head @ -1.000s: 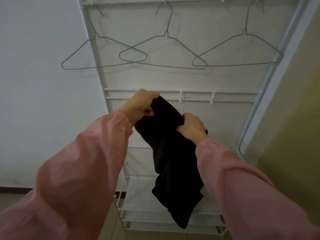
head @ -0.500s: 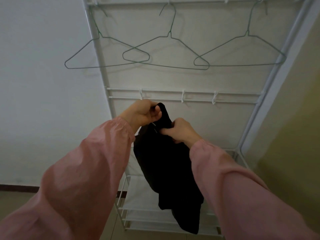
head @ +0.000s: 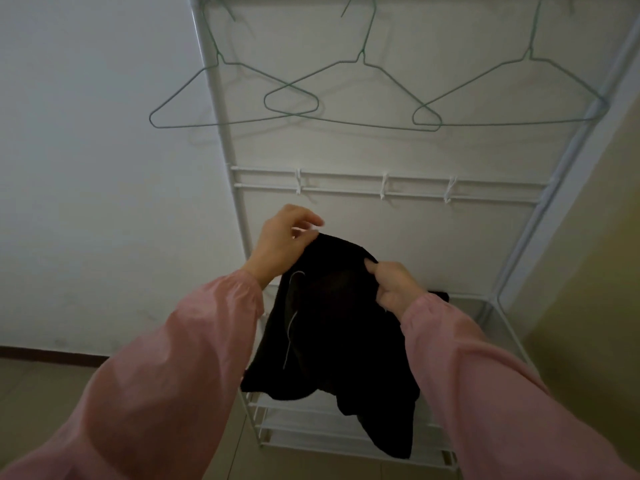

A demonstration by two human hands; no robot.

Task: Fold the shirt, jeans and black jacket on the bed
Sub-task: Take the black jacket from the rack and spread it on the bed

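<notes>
The black jacket [head: 332, 327] hangs in the air between my two hands, in front of a white clothes rack. My left hand [head: 282, 245] holds its top edge at the thumb, and the index finger is lifted off the cloth. My right hand [head: 393, 284] grips a bunch of the fabric a little lower and to the right. The rest of the jacket droops over the rack's lower shelves. A thin light cord runs down its left side. Pink sleeves cover both my arms. The bed, shirt and jeans are out of view.
The white metal rack [head: 228, 161] stands against the wall. Three bare green wire hangers [head: 363, 60] hang from its top rail, a bar with white hooks [head: 382, 190] sits below, and slatted shelves [head: 311, 424] are near the floor. A yellowish wall [head: 588, 271] closes the right side.
Both hands have come lower and moved apart, which spreads the jacket's top wider. My left hand's fingers have loosened from a full fist.
</notes>
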